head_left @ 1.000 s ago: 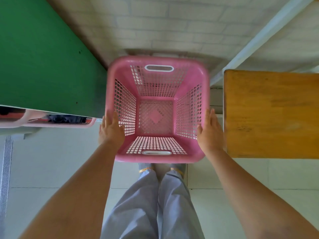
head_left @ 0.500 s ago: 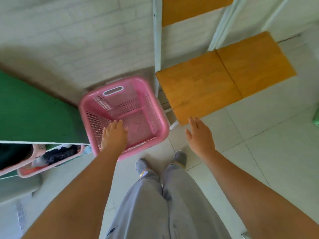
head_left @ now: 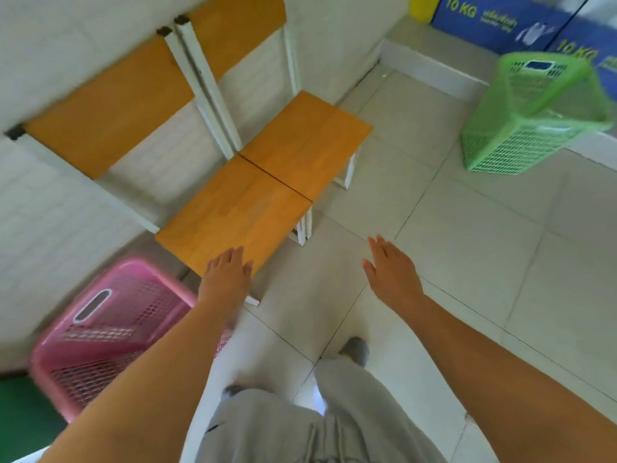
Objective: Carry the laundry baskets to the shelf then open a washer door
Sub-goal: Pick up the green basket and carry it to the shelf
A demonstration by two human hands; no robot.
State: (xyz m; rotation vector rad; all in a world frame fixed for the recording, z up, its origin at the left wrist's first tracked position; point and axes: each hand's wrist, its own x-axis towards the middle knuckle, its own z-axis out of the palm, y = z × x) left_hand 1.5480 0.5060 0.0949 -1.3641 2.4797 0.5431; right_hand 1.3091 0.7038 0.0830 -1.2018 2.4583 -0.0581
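pink basket [head_left: 110, 332] beside empty left hand [head_left: 227, 279]

Pale square floor tiles [head_left: 467, 248] with thin dark grout lines fill the right and lower part of the view, meeting a white brick-patterned wall [head_left: 50, 208] on the left. A strip of green surface [head_left: 20, 412] shows at the lower left edge. At the top right a blue sign [head_left: 494, 18] reads "10 KG", with a yellow patch [head_left: 421, 6] just beside it.
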